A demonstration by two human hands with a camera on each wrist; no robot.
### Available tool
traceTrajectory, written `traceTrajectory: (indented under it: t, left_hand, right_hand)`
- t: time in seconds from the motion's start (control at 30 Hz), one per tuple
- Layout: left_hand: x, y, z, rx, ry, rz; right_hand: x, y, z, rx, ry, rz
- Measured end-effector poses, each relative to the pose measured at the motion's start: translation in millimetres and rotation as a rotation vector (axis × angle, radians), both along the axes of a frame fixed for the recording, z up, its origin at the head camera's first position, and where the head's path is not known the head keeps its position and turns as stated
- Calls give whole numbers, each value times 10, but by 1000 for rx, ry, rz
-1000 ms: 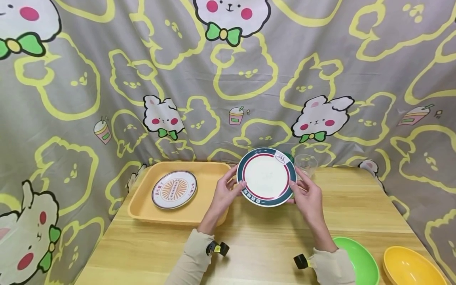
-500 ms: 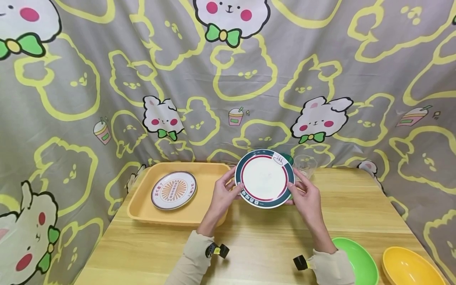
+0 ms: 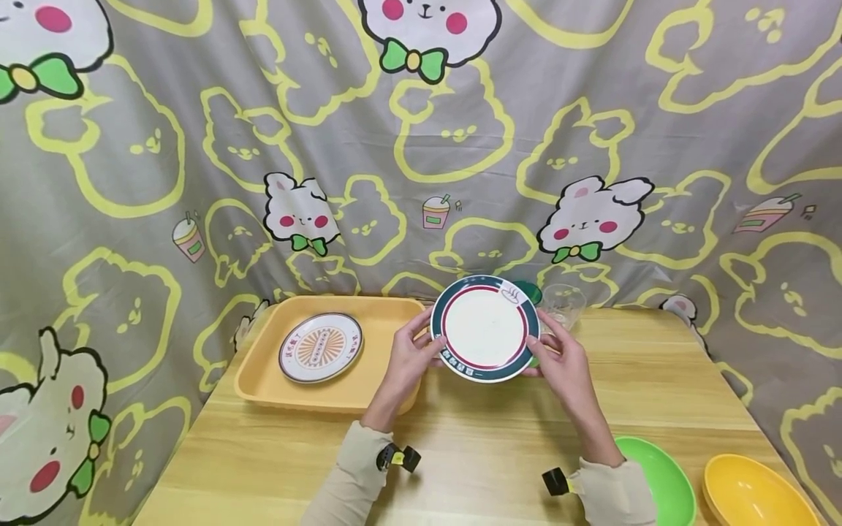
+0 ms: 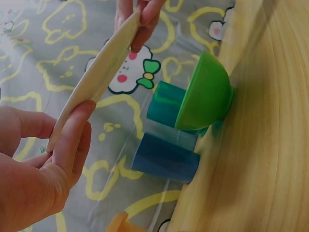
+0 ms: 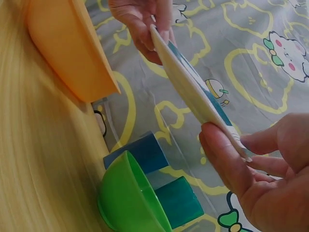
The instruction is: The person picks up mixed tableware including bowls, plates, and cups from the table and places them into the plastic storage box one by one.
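A round white plate (image 3: 487, 329) with a dark green rim band and a red ring is held up above the table, its face tilted toward me. My left hand (image 3: 411, 354) pinches its left edge, thumb on the face and fingers behind. On the opposite edge my right hand (image 3: 564, 361) grips it the same way. Both wrist views show the plate nearly edge-on, apart from the table. Beyond it stand a green bowl (image 4: 210, 94), a teal cup (image 4: 164, 104) and a blue cup (image 4: 166, 157), mostly hidden in the head view.
At left, an orange tray (image 3: 384, 358) holds a white plate with an orange sunburst print (image 3: 321, 348). A clear cup (image 3: 564, 301) stands at the back. Near the front right lie a green dish (image 3: 667, 482) and a yellow dish (image 3: 756, 489). A patterned curtain (image 3: 473, 161) borders the table.
Both hands have shifted the plate slightly to the left, exposing a little more of the teal cup behind it. The grip looks the same.
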State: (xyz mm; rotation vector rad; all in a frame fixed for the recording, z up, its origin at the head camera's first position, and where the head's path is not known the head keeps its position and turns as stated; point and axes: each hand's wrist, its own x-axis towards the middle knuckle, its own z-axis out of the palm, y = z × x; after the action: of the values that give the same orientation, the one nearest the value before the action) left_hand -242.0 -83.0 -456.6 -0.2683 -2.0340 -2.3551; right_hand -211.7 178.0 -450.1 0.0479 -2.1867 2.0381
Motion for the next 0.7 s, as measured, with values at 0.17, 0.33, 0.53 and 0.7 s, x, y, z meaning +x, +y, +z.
traceTrajectory:
  t: [0.17, 0.33, 0.53, 0.7]
  left_hand:
    - [-10, -53, 24, 13, 8, 10]
    - [-14, -145, 15, 12, -3, 18]
    - [-24, -322, 56, 2, -7, 38]
    - [-13, -566, 121, -22, -3, 97]
  right_hand:
    - [-4, -10, 18, -18, 7, 35]
    - [7, 13, -8, -42, 43, 73]
    - [51, 90, -10, 63, 114, 118]
    - [85, 154, -9, 198, 108, 129]
